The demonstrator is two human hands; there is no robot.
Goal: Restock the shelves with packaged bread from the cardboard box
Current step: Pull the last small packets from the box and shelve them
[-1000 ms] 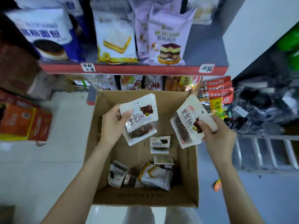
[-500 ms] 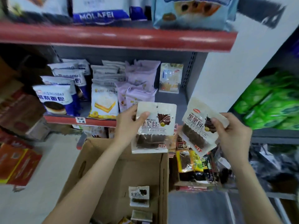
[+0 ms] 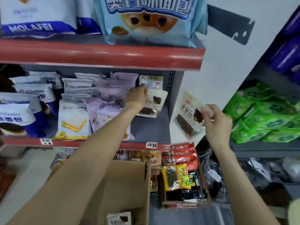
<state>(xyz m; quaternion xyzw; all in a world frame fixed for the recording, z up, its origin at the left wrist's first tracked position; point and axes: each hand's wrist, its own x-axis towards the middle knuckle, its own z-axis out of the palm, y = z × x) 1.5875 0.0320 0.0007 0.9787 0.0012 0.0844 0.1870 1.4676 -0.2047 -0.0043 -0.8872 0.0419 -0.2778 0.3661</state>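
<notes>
My left hand [image 3: 136, 96] reaches deep into the middle shelf [image 3: 151, 127] and grips a white pack of dark bread [image 3: 155, 103] at the shelf's right end, in front of a similar pack [image 3: 151, 82] leaning on the back wall. Just right of the shelf's end, my right hand [image 3: 215, 123] holds a second white pack of dark bread [image 3: 188, 117] in the air. The cardboard box [image 3: 128, 184] sits open below, with one more pack [image 3: 119, 218] visible inside.
Purple packs [image 3: 112, 101], white sandwich-cake packs [image 3: 73, 120] and blue-white packs [image 3: 21, 108] fill the shelf's left part. A red-edged upper shelf [image 3: 103, 56] carries large bags. Green packs [image 3: 266, 117] lie on a right rack. A snack tray [image 3: 181, 177] stands beside the box.
Both hands lifted packs out of the box. My left hand then pushed its pack forward into the right end of the middle shelf; the right hand rose and stays beside the shelf.
</notes>
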